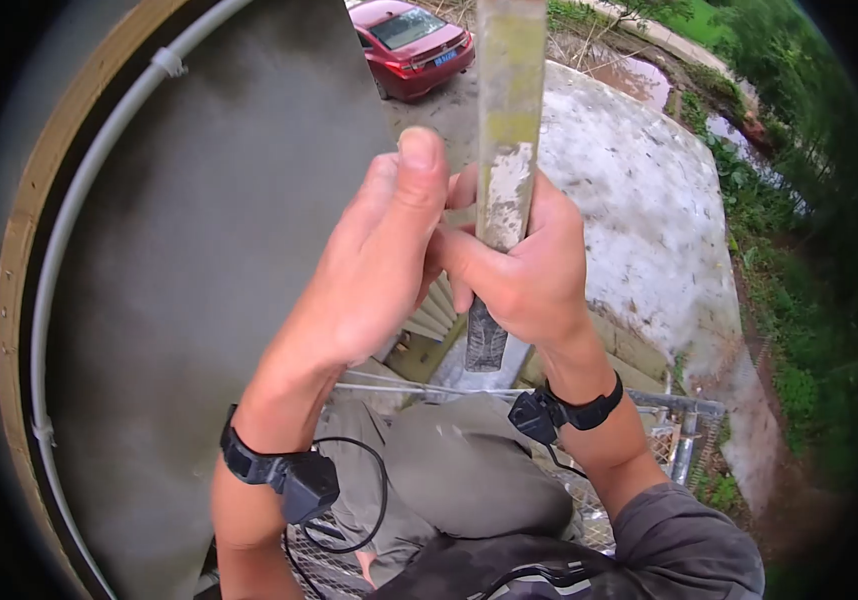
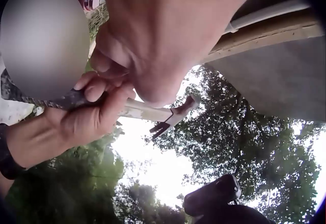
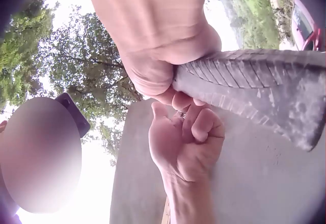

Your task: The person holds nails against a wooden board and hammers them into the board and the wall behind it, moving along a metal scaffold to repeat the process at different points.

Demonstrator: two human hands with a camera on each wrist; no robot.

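My right hand [image 1: 539,265] grips a claw hammer [image 1: 511,100] by its worn, yellow-white handle. The ribbed black grip end [image 3: 254,81] sticks out below that hand, and the claw head [image 2: 175,116] shows in the left wrist view. My left hand [image 1: 374,255] is close beside the handle, its thumb raised and its fingertips meeting those of the right hand. Seen from the right wrist, the left fingers curl around small metal pieces [image 3: 182,115]; their kind is too small to make out.
A grey wall [image 1: 199,200] rises at the left, edged by a wooden strip [image 1: 17,230] and a pale conduit [image 1: 89,180]. Beneath my bent legs [image 1: 479,470] is a metal mesh platform [image 1: 664,440]. Down below are a red car [image 1: 414,45], whitish ground [image 1: 639,200] and greenery.
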